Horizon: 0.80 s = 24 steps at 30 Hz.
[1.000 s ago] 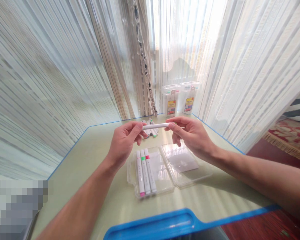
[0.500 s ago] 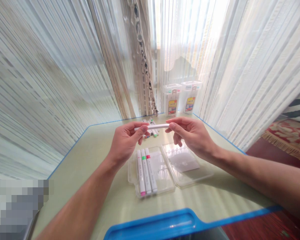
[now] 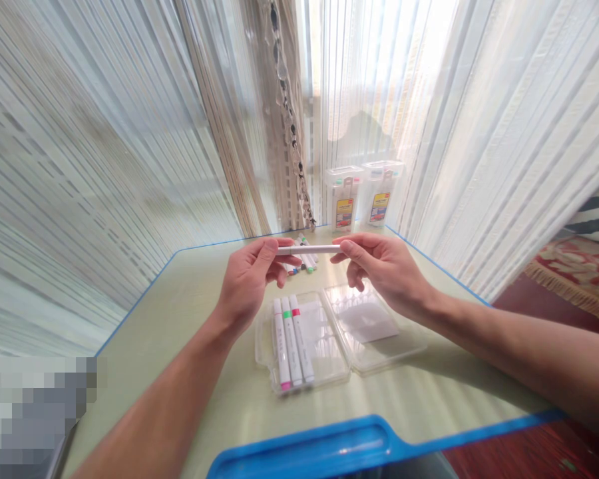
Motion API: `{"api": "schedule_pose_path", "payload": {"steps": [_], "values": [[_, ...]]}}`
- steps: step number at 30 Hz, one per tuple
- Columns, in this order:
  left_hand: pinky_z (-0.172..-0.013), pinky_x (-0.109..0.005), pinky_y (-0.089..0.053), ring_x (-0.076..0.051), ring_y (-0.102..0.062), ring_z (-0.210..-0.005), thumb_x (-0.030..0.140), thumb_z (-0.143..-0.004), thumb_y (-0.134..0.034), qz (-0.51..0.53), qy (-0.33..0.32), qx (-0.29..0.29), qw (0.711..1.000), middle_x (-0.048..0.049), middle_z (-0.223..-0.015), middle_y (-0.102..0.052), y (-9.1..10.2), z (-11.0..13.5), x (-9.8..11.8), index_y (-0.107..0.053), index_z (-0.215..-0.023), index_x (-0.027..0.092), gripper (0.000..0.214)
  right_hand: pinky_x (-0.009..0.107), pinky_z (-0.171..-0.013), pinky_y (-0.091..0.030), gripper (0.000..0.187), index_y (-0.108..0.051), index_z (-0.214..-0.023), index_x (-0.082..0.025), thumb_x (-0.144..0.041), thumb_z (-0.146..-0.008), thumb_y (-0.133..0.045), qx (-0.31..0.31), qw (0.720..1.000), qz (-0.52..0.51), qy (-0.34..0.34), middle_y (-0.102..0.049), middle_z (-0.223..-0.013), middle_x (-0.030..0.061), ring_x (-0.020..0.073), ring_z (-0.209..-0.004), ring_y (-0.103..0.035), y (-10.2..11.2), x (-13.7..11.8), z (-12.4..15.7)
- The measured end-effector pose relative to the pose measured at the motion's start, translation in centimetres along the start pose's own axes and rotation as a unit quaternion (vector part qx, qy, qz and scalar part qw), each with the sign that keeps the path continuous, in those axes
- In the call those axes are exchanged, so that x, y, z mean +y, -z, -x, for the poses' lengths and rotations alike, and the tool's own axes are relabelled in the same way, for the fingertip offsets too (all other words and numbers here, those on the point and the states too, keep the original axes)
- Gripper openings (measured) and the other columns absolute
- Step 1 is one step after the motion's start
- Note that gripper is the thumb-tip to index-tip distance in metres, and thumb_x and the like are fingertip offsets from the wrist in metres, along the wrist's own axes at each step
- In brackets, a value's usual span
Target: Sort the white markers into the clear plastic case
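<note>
A white marker [image 3: 315, 249] is held level above the table, one end in each hand. My left hand [image 3: 247, 276] is closed on its left end between thumb and fingers, hiding that tip. My right hand [image 3: 379, 266] pinches the right end, its other fingers curled below. Beneath the hands lies an opened clear plastic case [image 3: 329, 349]. In the left half of the case, three white markers rest side by side: one with a pink end [image 3: 282, 346], one with a green band [image 3: 291, 342] and one with a red band [image 3: 302, 342].
Several loose markers [image 3: 307, 261] lie behind the hands, partly hidden. Two clear marker boxes [image 3: 344, 199] with labels stand at the table's back edge. String curtains [image 3: 130, 133] surround the table [image 3: 180, 313], which has a blue rim with a blue tray [image 3: 304, 449] at the front.
My left thumb and fingers have shifted on the marker's left end, with the thumb now higher. The marker looks slightly turned. My right hand has hardly moved.
</note>
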<state>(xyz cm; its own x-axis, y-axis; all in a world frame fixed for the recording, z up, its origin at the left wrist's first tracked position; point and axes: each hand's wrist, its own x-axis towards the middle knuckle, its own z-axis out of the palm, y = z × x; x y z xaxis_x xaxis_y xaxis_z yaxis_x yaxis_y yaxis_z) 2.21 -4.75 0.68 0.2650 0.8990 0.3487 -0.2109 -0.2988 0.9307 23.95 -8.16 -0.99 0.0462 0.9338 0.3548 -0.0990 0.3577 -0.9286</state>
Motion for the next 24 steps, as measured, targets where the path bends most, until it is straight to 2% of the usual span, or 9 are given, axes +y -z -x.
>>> {"api": "schedule_pose_path", "payload": {"steps": [7,15,19,24], "values": [[-0.048,-0.023,-0.040,-0.008,-0.053,-0.048,0.035,-0.085,-0.076,-0.051,-0.030,0.039,0.997,-0.0080,-0.071,-0.075,0.08,-0.04,0.01,-0.080,-0.097,0.010,0.028,0.022,-0.036,-0.046,0.032,-0.076,-0.095,-0.013,-0.043,-0.086,-0.077,0.005,1.000,0.001,0.000,-0.076,-0.080,0.0072,0.0089,-0.042,-0.059,0.05,0.09,-0.10],[-0.050,-0.021,-0.042,-0.007,-0.053,-0.051,0.029,-0.081,-0.080,-0.089,-0.040,0.035,0.995,-0.0057,-0.075,-0.074,-0.04,0.15,0.25,-0.079,-0.095,0.011,0.023,0.022,-0.036,-0.046,0.033,-0.077,-0.095,-0.013,-0.045,-0.087,-0.076,0.005,1.000,0.006,-0.005,-0.077,-0.082,0.0084,0.0088,-0.042,-0.059,0.07,0.10,-0.05],[-0.050,-0.022,-0.042,-0.007,-0.053,-0.051,0.030,-0.083,-0.078,-0.090,-0.026,0.041,0.995,-0.0062,-0.075,-0.074,0.06,0.09,0.16,-0.079,-0.095,0.011,0.023,0.022,-0.036,-0.046,0.034,-0.076,-0.099,-0.012,-0.043,-0.085,-0.078,0.008,1.000,-0.004,-0.006,-0.076,-0.081,0.0076,0.0092,-0.041,-0.059,0.00,0.06,-0.07],[-0.052,-0.023,-0.043,-0.009,-0.055,-0.053,0.033,-0.088,-0.071,-0.036,0.006,0.040,0.999,-0.0084,-0.076,-0.075,0.17,0.01,0.10,-0.079,-0.096,0.010,0.025,0.022,-0.036,-0.046,0.035,-0.074,-0.105,-0.011,-0.040,-0.086,-0.077,0.007,1.000,0.001,-0.003,-0.076,-0.082,0.0069,0.0094,-0.042,-0.060,0.02,0.05,-0.07]]}}
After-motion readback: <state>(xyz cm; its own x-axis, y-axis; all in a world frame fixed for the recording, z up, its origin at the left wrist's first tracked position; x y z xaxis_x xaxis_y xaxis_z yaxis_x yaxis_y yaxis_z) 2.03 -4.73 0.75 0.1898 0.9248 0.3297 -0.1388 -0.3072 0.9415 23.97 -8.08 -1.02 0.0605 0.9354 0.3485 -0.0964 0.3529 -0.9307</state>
